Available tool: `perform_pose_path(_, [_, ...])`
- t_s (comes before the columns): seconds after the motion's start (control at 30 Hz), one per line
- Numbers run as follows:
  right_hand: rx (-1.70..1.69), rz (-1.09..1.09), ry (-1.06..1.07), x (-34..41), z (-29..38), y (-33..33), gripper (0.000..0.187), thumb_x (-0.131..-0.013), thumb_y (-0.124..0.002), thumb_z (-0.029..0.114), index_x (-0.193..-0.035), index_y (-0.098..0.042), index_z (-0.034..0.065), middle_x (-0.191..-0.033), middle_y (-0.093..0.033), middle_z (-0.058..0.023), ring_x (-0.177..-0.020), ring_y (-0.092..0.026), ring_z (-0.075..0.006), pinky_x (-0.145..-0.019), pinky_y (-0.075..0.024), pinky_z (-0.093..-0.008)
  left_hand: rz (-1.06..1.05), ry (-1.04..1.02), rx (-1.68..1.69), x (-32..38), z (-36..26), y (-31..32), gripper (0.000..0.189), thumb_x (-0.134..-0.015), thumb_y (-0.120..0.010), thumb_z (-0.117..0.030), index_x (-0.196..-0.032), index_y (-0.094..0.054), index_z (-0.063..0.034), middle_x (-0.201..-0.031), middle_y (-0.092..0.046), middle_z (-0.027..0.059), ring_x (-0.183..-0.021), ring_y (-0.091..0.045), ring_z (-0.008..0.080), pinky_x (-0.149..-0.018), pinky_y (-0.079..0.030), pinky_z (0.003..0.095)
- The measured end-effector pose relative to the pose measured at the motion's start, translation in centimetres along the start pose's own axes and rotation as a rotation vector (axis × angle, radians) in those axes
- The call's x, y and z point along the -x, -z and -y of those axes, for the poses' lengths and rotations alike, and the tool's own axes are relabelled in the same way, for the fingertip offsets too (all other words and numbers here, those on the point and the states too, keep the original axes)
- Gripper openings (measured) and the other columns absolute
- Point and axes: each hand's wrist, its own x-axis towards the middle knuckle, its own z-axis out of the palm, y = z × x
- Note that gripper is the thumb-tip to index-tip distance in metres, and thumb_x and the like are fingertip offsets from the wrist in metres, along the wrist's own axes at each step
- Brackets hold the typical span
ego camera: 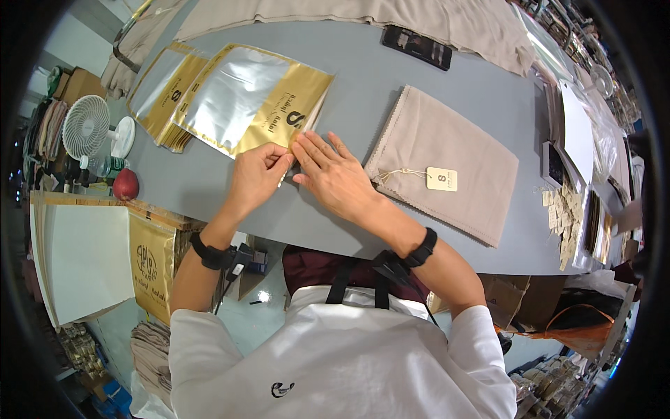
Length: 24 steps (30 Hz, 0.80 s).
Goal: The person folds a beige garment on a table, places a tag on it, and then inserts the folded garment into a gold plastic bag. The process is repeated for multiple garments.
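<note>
A gold-and-clear plastic packaging bag (pixel 235 99) lies flat at left centre of the table. My right hand (pixel 330 173) lies with its fingers flat on the bag's near right corner. Beside it, my left hand (pixel 261 173) pinches with thumb and forefinger at that same corner, holding what looks like the bag's edge or a strip along it; the fingers hide the detail. To the right of my hands rests a folded beige cloth (pixel 450 141) with a cream hang tag (pixel 442 179) tied on by a looped string. Further left sits a stack of similar gold bags (pixel 167 94).
A smartphone (pixel 417 47) lies near the far beige fabric (pixel 340 10). At left are a white fan (pixel 86 127), a plastic bottle (pixel 104 165) and a red fruit (pixel 125 184). Loose hang tags (pixel 565 214) and white sheets (pixel 578 131) lie at right.
</note>
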Motion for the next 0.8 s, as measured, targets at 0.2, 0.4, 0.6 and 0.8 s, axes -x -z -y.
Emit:
perform_pose_path(0.2, [0.076, 0.184, -0.054, 1.0, -0.4, 1.7, 0.041, -0.099, -0.066, 0.032, -0.125, -0.066, -0.0003, -0.133, -0.067, -0.0150, -0.121, -0.066, -0.0295, -0.106, -0.0496, -0.0484, -0.149, -0.099, -0.171, 2.4, -1.4, -1.7, 0.011, -0.090, -0.075, -0.009, -0.095, -0.071, 0.0001, -0.076, -0.074, 0.0131, -0.066, -0.073, 0.0173, -0.062, -0.056, 0.0305])
perform_pose_path(0.4, [0.023, 0.036, -0.439, 1.0, -12.0, 9.1, 0.034, -0.092, -0.075, 0.023, -0.122, -0.071, 0.0081, -0.113, -0.074, -0.0179, -0.096, -0.074, -0.0315, -0.086, -0.0569, -0.0447, -0.044, -0.313, -0.347, 2.8, -2.6, -2.1, 0.017, -0.085, -0.070, -0.003, -0.102, -0.070, -0.0020, -0.086, -0.070, 0.0149, -0.076, -0.071, 0.0312, -0.067, -0.057, 0.0412])
perform_pose_path(0.6, [0.154, 0.306, -0.735, 1.0, -19.7, 10.6, 0.049, -0.083, -0.084, 0.032, -0.121, -0.072, 0.0044, -0.110, -0.074, -0.0187, -0.101, -0.072, -0.0337, -0.085, -0.0571, -0.0430, 0.018, -0.332, -0.435, -1.0, -4.5, -3.5, 0.019, -0.085, -0.065, -0.003, -0.104, -0.069, 0.0001, -0.089, -0.070, 0.0178, -0.082, -0.069, 0.0376, -0.073, -0.055, 0.0472])
perform_pose_path(0.8, [-0.302, 0.140, -0.728, 2.8, -17.6, 9.1, 0.039, -0.077, -0.089, 0.016, -0.109, -0.073, -0.0001, -0.110, -0.072, -0.0168, -0.092, -0.071, -0.0315, -0.082, -0.0559, -0.0389, 0.080, -0.178, -0.278, -4.0, -5.1, -5.5, 0.018, -0.089, -0.071, -0.013, -0.101, -0.070, 0.0007, -0.084, -0.073, 0.0182, -0.080, -0.070, 0.0381, -0.072, -0.055, 0.0450])
